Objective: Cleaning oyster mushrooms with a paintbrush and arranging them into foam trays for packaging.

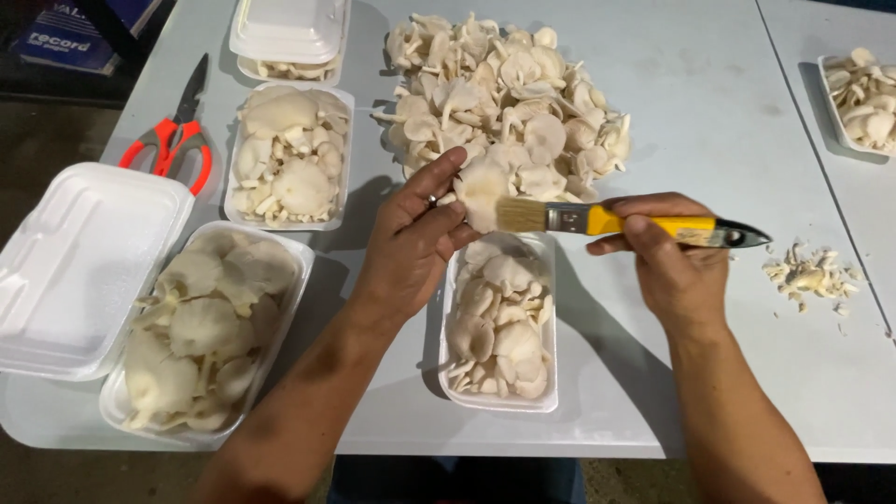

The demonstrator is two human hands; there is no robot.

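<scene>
Left hand (415, 233) pinches pale oyster mushroom (481, 191) above white foam tray (551, 317), steadying cap for bristles; right hand (667, 252) clenches yellow-handled paintbrush (607, 220), angled level to sweep debris.

Brush (597, 220) in the right fingers (644, 233): yellow handle, silver ferrule, tan bristles, black tip. Mushroom (481, 191) at the left fingertips (448, 168): cream-white. Tray (551, 373) below the fingers: white. Scissors (173, 140) far left of them: orange-red handles, black blades. Table (709, 112): pale grey.

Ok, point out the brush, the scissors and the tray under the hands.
brush (597, 220), head view, on the yellow handle.
scissors (173, 145), head view, on the orange handles.
tray (551, 373), head view, on its right rim.
</scene>
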